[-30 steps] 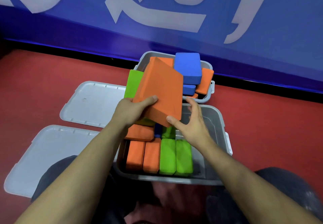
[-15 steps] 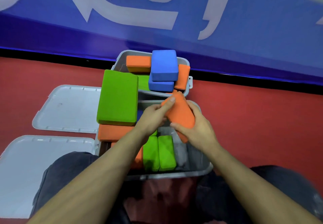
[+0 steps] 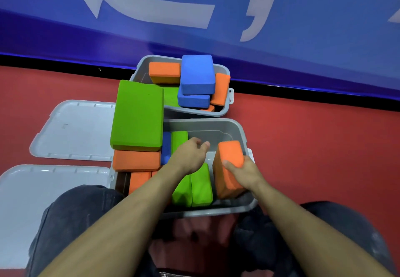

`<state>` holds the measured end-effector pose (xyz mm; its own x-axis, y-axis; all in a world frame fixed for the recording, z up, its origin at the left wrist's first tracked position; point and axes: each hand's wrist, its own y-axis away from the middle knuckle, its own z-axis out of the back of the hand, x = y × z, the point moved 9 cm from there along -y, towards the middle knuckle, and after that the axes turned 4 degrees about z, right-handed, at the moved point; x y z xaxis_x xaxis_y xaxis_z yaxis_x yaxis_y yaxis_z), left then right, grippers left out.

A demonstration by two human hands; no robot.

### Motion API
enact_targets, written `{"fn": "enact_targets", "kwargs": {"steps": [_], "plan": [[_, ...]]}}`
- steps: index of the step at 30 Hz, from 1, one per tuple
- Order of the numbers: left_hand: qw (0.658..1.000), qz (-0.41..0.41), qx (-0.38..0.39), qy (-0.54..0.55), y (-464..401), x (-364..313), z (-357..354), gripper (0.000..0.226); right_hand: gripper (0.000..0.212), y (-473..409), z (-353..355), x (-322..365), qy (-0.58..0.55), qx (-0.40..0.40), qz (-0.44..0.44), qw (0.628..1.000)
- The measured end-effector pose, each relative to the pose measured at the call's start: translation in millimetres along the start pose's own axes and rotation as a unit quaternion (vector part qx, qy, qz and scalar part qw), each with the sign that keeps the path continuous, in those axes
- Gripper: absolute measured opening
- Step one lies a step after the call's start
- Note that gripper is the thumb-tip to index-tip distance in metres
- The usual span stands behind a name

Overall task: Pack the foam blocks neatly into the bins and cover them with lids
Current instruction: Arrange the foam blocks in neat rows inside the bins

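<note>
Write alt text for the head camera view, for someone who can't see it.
Seen from above, a person's right hand grips an orange foam block standing on end at the right side of the near grey bin, while the left hand hovers over green blocks already packed there. A second bin of blocks sits behind, two lids left.

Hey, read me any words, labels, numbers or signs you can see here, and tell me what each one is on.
Blue banner behind the bins: large white strokes, cut off by the frame, with a mark shaped like a comma; no whole word can be read.
Upper lid: a small faint mark, too small to read.
Foam blocks, bins: no text visible.
</note>
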<state>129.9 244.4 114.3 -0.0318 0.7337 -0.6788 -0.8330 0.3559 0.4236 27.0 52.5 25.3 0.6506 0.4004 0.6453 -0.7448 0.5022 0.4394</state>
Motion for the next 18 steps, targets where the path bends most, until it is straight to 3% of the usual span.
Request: {"fn": "enact_targets", "kwargs": {"steps": [3,7,12,16,18], "plan": [[0.995,-0.011,-0.010,-0.102,-1.1,10.4,4.9,0.053,0.065,-5.8,-21.3,-18.8,0.031,0.054,-0.024,0.998],[0.989,-0.064,-0.022,-0.129,-0.8,10.1,18.3,0.052,0.050,-9.7,-49.1,-29.5,0.013,0.073,-0.033,0.997],[0.989,-0.078,-0.042,-0.116,-3.7,23.9,34.0,0.057,0.069,-22.7,-77.3,-50.7,-0.005,0.087,-0.054,0.995],[0.993,-0.042,-0.041,-0.103,-7.9,47.5,41.0,0.056,0.066,-25.8,-96.8,-65.7,-0.025,0.112,-0.076,0.990],[0.993,-0.038,-0.045,-0.103,-10.0,56.0,45.6,0.054,0.076,-40.7,-108.6,-85.5,-0.032,0.105,-0.073,0.991]]}}
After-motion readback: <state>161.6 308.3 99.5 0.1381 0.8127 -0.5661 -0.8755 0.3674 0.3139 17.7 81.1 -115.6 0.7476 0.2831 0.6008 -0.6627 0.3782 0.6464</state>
